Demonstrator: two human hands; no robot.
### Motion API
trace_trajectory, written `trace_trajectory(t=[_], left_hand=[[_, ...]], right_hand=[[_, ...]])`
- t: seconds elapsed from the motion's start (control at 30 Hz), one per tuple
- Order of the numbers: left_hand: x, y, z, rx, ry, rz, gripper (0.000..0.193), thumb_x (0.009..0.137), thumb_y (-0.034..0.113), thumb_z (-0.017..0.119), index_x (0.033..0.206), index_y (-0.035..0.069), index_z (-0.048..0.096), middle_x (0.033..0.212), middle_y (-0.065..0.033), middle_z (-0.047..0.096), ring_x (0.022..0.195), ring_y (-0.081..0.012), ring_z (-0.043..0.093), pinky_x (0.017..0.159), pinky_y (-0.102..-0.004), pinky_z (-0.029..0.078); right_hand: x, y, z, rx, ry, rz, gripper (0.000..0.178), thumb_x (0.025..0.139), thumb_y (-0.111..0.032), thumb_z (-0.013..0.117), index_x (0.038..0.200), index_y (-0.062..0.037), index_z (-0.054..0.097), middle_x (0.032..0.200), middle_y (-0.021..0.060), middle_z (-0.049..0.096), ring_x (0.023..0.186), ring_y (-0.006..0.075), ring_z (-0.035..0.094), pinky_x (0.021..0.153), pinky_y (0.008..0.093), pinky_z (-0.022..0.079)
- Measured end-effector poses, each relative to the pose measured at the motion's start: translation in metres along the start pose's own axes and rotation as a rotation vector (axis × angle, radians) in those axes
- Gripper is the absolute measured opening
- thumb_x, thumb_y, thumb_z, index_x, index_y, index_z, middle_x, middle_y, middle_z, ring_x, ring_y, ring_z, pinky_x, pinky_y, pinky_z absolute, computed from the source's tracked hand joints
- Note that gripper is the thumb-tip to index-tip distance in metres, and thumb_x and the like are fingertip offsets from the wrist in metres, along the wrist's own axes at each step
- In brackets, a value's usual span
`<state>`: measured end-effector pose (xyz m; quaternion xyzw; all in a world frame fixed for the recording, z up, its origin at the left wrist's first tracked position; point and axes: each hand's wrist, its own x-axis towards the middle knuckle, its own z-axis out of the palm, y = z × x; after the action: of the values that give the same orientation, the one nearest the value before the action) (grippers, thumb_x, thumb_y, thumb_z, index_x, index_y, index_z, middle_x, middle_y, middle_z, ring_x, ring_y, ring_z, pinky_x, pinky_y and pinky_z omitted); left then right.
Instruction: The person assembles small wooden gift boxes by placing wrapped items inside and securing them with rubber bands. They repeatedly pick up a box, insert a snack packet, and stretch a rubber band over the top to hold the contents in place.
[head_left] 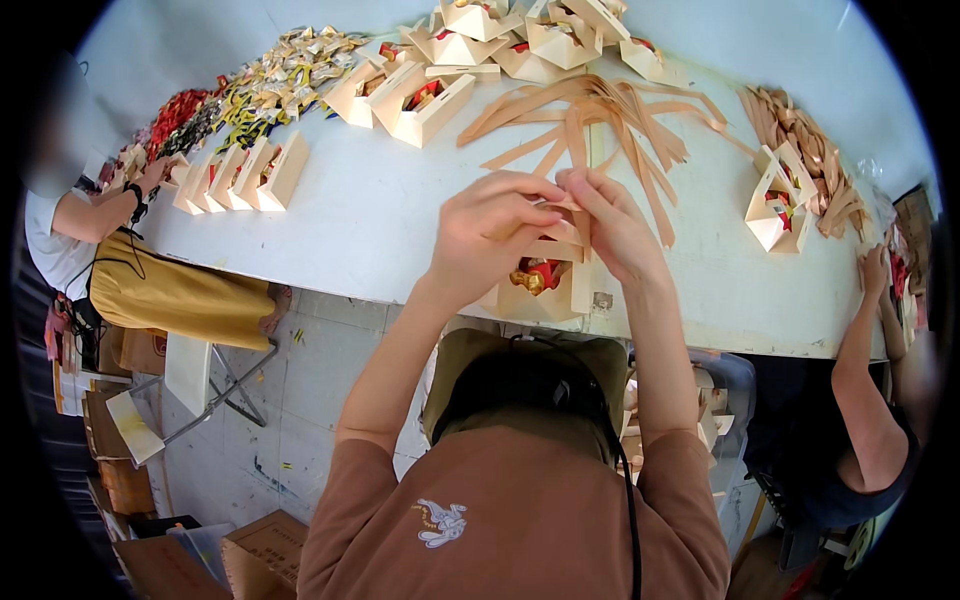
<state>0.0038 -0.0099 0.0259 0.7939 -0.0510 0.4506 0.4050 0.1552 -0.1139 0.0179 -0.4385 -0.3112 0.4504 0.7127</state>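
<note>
White table (340, 225): spans the frame from left to right, carrying boxes, wrapped pieces and ribbon strips.
Neighbours: one person in mustard (150, 285) at the left of the frame; another person in dark clothing (870, 420) at the right.
Tan strips (590, 110): fanned loosely at upper centre, just above the hands in the frame.
Packet heap (290, 80): gold, yellow and dark wrapped pieces at upper left.
Row of boxes (285, 180): cream, side by side, left of centre.
Left hand (480, 230): reaches over the upper left of the cream box; its fingers are bent and bunched narrow, but whether they close on anything cannot be told.
Right hand (622, 230): at the box's right side; thumb and forefinger come close together above it, and what lies between them is hidden.
Cream box (545, 305): centre of the frame, at the table's near edge, directly below both sets of fingers. Neither hand is plainly nearer; they meet over its upper part. Its lower edge runs left to right, yet the hands cover too much to settle its long axis.
Red-and-gold piece (538, 275): inside that box, showing through its opening below the fingers.
</note>
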Motion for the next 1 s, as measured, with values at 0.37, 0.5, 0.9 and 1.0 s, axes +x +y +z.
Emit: trace_trajectory(t=[0.37, 0.5, 0.9, 1.0], left_hand=[[-0.085, -0.037, -0.016, -0.438, 0.289, -0.875, 0.013, 0.093, 0.013, 0.068, 0.094, 0.005, 0.058, 0.074, 0.0001, 0.054, 0.074, -0.0074, 0.052, 0.074, -0.0276, 0.047], [-0.057, -0.005, -0.001, -0.196, -0.132, -0.782, 0.037, 0.090, 0.007, 0.067, 0.125, 0.004, 0.059, 0.104, 0.0000, 0.050, 0.074, -0.0045, 0.046, 0.064, -0.0205, 0.041], [-0.063, -0.007, 0.028, -0.142, 0.031, -0.740, 0.058, 0.086, -0.003, 0.058, 0.142, 0.002, 0.046, 0.126, -0.0104, 0.042, 0.086, -0.0131, 0.061, 0.070, -0.0246, 0.053], [-0.066, -0.006, 0.033, -0.133, 0.036, -0.747, 0.058, 0.086, -0.004, 0.056, 0.143, 0.002, 0.044, 0.129, -0.0116, 0.040, 0.091, -0.0159, 0.063, 0.074, -0.0262, 0.055]], right_hand=[[-0.069, 0.037, -0.022, -0.596, 0.265, -0.224, 0.064, 0.090, -0.018, 0.074, 0.140, -0.0005, 0.038, 0.095, 0.0075, 0.052, 0.078, 0.0187, 0.050, 0.078, 0.0304, 0.046], [-0.086, 0.043, 0.021, -1.141, 0.169, -0.418, 0.099, 0.077, -0.021, 0.083, 0.153, 0.0014, 0.023, 0.118, 0.0256, 0.049, 0.113, 0.0371, 0.049, 0.098, 0.0436, 0.045], [-0.081, 0.041, -0.002, -1.253, 0.018, -0.307, 0.098, 0.078, -0.027, 0.082, 0.151, 0.0073, 0.027, 0.143, 0.0226, 0.049, 0.112, 0.0396, 0.053, 0.098, 0.0447, 0.047], [-0.083, 0.074, 0.008, -1.332, 0.169, -0.440, 0.100, 0.076, -0.027, 0.082, 0.152, 0.0077, 0.026, 0.148, 0.0230, 0.043, 0.113, 0.0433, 0.051, 0.097, 0.0473, 0.047]])
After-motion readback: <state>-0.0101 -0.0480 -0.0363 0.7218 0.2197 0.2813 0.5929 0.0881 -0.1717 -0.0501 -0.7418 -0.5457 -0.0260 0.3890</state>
